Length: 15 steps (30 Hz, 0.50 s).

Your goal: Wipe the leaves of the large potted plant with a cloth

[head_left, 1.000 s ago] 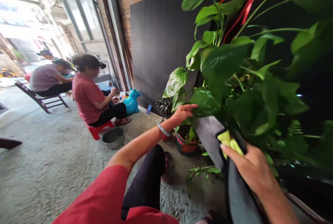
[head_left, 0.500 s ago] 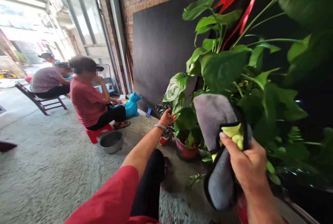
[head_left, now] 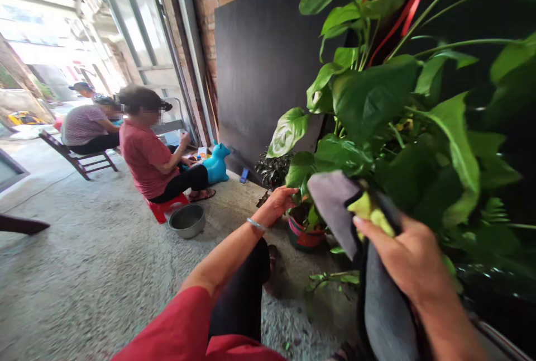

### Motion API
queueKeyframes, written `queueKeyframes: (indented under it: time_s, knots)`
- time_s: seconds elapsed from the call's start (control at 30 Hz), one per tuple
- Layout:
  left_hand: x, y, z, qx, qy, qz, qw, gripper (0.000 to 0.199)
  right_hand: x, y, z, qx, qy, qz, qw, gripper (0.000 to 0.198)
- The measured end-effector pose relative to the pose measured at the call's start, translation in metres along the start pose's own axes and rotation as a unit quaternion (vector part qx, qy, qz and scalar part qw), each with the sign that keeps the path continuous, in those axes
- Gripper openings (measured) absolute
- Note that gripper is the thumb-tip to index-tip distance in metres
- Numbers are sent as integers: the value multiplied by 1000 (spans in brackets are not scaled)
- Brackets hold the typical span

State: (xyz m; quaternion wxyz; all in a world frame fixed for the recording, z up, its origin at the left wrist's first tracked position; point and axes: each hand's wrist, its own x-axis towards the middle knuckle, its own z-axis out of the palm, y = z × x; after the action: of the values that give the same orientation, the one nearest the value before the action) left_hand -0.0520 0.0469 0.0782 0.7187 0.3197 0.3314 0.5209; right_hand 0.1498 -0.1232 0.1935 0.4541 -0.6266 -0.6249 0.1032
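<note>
My left hand [head_left: 281, 203] reaches forward to the lower left of a large potted plant [head_left: 372, 98]. Its fingers are drawn together at the lower edge of a green leaf [head_left: 300, 172], and the fingertips are partly hidden there. In my right hand [head_left: 412, 255] is a folded grey cloth [head_left: 333, 199] with a yellow-green side and black edging, gripped between thumb and fingers. One flap stands up in front of the leaves, and another hangs below the hand. Under the foliage sits the plant's dark pot [head_left: 305, 240] with a red band.
A person in a red shirt [head_left: 144, 151] sits on a red stool [head_left: 161, 210] at the left, beside a grey basin [head_left: 187, 221]. Past them are a blue animal toy [head_left: 218, 164] and a wooden chair [head_left: 79, 154]. A dark panel [head_left: 259, 65] leans against the brick wall.
My left hand's fingers have closed in at the leaf, which now appears narrower. The cloth's upper flap has dropped and its lower flap swung right. The view has shifted slightly.
</note>
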Motion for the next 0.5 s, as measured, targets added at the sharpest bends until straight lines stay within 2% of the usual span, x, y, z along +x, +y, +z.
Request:
queueKeyframes:
  time_s: [0.1, 0.13, 0.17, 0.23, 0.3, 0.33, 0.43, 0.5]
  knots:
    - [-6, -1, 9, 19, 13, -3, 1000, 17, 18, -19, -1, 24, 135, -60, 989, 39]
    - [-8, -2, 13, 23, 12, 2, 1000, 17, 26, -21, 8, 19, 146, -71, 986, 40]
    - [-10, -3, 15, 26, 9, 8, 1000, 16, 32, -19, 19, 7, 129, -67, 989, 41]
    - [-14, -5, 17, 33, 5, 16, 999, 16, 34, -6, 42, -28, 35, -31, 999, 43]
    - [-18, -8, 12, 41, 0, 7, 999, 15, 18, 13, 54, -31, -64, -2, 997, 40]
    - [-19, -9, 9, 43, -2, -5, 999, 14, 5, 22, 52, -18, -96, 3, 995, 37]
    - [-23, -15, -4, 40, -6, -53, 998, 16, -31, 31, 20, 60, -129, 25, 989, 35]
    - [-26, -20, -7, 35, -13, -71, 997, 22, -37, 25, -12, 105, -81, 53, 990, 36]
